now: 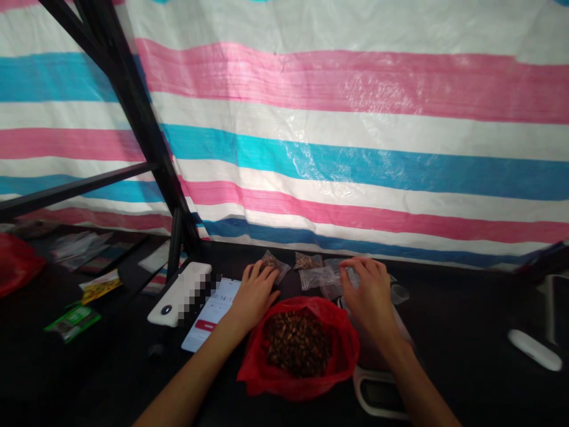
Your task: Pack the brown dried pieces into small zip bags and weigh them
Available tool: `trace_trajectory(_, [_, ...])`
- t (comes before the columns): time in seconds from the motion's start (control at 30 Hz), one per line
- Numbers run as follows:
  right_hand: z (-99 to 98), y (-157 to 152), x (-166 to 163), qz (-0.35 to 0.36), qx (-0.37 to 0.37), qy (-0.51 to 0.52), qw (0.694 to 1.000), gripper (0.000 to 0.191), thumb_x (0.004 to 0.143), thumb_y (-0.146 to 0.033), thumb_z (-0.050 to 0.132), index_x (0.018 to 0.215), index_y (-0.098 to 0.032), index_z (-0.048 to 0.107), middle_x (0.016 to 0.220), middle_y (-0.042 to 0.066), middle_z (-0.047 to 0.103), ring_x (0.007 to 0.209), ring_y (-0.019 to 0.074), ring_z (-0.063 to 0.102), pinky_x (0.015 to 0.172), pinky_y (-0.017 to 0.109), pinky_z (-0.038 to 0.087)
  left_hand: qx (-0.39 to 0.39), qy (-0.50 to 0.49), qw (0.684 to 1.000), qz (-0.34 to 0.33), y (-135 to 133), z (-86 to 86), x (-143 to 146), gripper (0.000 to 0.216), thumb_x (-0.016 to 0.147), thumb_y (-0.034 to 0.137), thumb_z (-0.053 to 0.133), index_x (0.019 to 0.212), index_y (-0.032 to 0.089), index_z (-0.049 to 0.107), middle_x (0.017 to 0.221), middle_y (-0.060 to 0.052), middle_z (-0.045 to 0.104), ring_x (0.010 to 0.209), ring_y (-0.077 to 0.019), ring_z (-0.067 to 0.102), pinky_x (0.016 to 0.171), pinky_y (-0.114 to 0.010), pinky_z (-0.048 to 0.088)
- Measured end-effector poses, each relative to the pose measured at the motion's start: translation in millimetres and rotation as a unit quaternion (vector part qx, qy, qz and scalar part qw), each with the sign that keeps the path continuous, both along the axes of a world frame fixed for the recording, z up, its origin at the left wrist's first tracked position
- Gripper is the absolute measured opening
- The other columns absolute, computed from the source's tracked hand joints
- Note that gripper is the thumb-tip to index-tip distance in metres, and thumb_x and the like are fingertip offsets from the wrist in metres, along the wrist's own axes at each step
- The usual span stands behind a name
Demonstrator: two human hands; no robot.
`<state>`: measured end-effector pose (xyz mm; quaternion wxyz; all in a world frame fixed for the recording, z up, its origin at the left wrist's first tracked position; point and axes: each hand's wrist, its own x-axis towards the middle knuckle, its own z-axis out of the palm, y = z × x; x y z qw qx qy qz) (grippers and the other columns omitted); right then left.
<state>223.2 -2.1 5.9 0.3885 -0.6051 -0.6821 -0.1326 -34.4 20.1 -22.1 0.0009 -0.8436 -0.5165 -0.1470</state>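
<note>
My left hand rests with spread fingers over a small clear bag of brown pieces, its thumb held apart. A second small filled bag lies just to the right. My right hand is over a pile of flat clear plastic bags, thumb and forefinger closed on the edge of one. Between my forearms sits an open red plastic bag holding many small brown pieces. A kitchen scale is partly hidden beneath my right forearm.
Left of my hand lie a phone with a lit screen and a white device. Farther left are a green packet, a yellow packet and another red bag. A black frame post stands before the striped sheet.
</note>
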Motion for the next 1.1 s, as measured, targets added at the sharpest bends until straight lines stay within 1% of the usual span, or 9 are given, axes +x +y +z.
trace_trajectory(0.13, [7.4, -4.5, -5.8, 0.047, 0.031, 0.022, 0.998, 0.016, 0.093, -0.026, 0.053, 0.095, -0.022, 0.069, 0.1, 0.01, 0.068, 0.101, 0.029, 0.055, 0.091, 0.045, 0.042, -0.006, 0.003, 1.0, 0.019, -0.8, 4.3, 0.4, 0.019, 0.093, 0.022, 0.058, 0.107, 0.018, 0.071, 0.121, -0.011, 0.068, 0.126, -0.0344, 0.046, 0.108, -0.052, 0.035])
trace_trajectory(0.27, [13.2, -9.8, -12.0, 0.043, 0.049, 0.025, 0.998, 0.015, 0.093, -0.026, 0.054, 0.096, -0.024, 0.069, 0.101, 0.008, 0.069, 0.103, 0.0288, 0.055, 0.09, 0.044, 0.04, -0.01, -0.068, 0.997, 0.042, 0.3, 7.0, -0.3, 0.018, 0.091, 0.015, 0.054, 0.088, 0.02, 0.071, 0.103, -0.012, 0.072, 0.114, -0.032, 0.053, 0.099, -0.048, 0.04])
trace_trajectory(0.4, [14.5, -12.8, -14.7, 0.051, 0.048, 0.026, 0.997, 0.014, 0.094, -0.026, 0.055, 0.095, -0.025, 0.069, 0.098, 0.007, 0.071, 0.102, 0.0282, 0.055, 0.088, 0.043, 0.038, -0.009, -0.119, 0.989, 0.085, 1.4, 12.4, 2.1, 0.017, 0.09, 0.015, 0.052, 0.084, 0.018, 0.068, 0.094, -0.01, 0.071, 0.095, -0.0267, 0.062, 0.084, -0.039, 0.047])
trace_trajectory(0.47, [15.1, -14.6, -16.4, 0.087, 0.025, 0.023, 0.996, 0.014, 0.095, -0.026, 0.055, 0.095, -0.026, 0.069, 0.098, 0.006, 0.072, 0.102, 0.0274, 0.057, 0.088, 0.042, 0.037, -0.034, -0.208, 0.973, 0.094, 0.2, 17.3, 5.6, 0.015, 0.09, 0.018, 0.052, 0.084, 0.018, 0.066, 0.088, -0.006, 0.071, 0.083, -0.0211, 0.065, 0.076, -0.033, 0.049])
trace_trajectory(0.57, [16.7, -18.3, -22.6, 0.143, -0.035, 0.018, 0.989, 0.015, 0.095, -0.029, 0.057, 0.092, -0.027, 0.071, 0.095, 0.003, 0.074, 0.1, 0.0259, 0.06, 0.089, 0.042, 0.035, -0.115, -0.399, 0.907, 0.073, -4.1, 24.3, 13.0, 0.012, 0.086, 0.025, 0.058, 0.081, 0.018, 0.066, 0.079, -0.003, 0.071, 0.074, -0.018, 0.066, 0.069, -0.028, 0.049])
trace_trajectory(0.6, [17.1, -19.6, -25.5, 0.153, -0.057, 0.019, 0.986, 0.016, 0.095, -0.03, 0.057, 0.091, -0.027, 0.072, 0.094, 0.003, 0.075, 0.098, 0.0255, 0.061, 0.089, 0.043, 0.034, -0.14, -0.44, 0.885, 0.06, -6.0, 25.9, 15.6, 0.012, 0.084, 0.027, 0.061, 0.079, 0.017, 0.066, 0.077, -0.002, 0.07, 0.072, -0.018, 0.066, 0.067, -0.027, 0.048])
trace_trajectory(0.67, [17.1, -21.8, -31.7, 0.161, -0.095, 0.023, 0.982, 0.016, 0.096, -0.031, 0.059, 0.088, -0.028, 0.073, 0.093, 0.001, 0.076, 0.096, 0.0251, 0.062, 0.09, 0.044, 0.033, -0.178, -0.476, 0.861, 0.029, -9.8, 27.5, 20.3, 0.013, 0.082, 0.028, 0.063, 0.076, 0.017, 0.065, 0.073, -0.001, 0.069, 0.07, -0.017, 0.064, 0.065, -0.026, 0.047])
trace_trajectory(0.9, [10.2, -24.8, -43.8, 0.156, -0.172, 0.019, 0.972, 0.019, 0.094, -0.033, 0.066, 0.078, -0.027, 0.074, 0.086, 0.0, 0.077, 0.094, 0.0252, 0.062, 0.089, 0.044, 0.032, -0.268, -0.471, 0.838, -0.06, -21.5, 29.4, 28.8, 0.015, 0.081, 0.03, 0.067, 0.079, 0.015, 0.067, 0.08, -0.002, 0.069, 0.073, -0.0154, 0.062, 0.068, -0.025, 0.047])
trace_trajectory(1.1, [8.0, -24.7, -46.7, 0.184, -0.196, 0.065, 0.961, 0.014, 0.091, -0.022, 0.068, 0.078, -0.025, 0.073, 0.084, -0.001, 0.076, 0.092, 0.022, 0.062, 0.088, 0.041, 0.03, -0.305, -0.465, 0.825, -0.097, -26.5, 31.7, 29.6, 0.019, 0.086, 0.034, 0.064, 0.082, 0.015, 0.064, 0.077, -0.001, 0.062, 0.071, -0.0134, 0.056, 0.065, -0.025, 0.043])
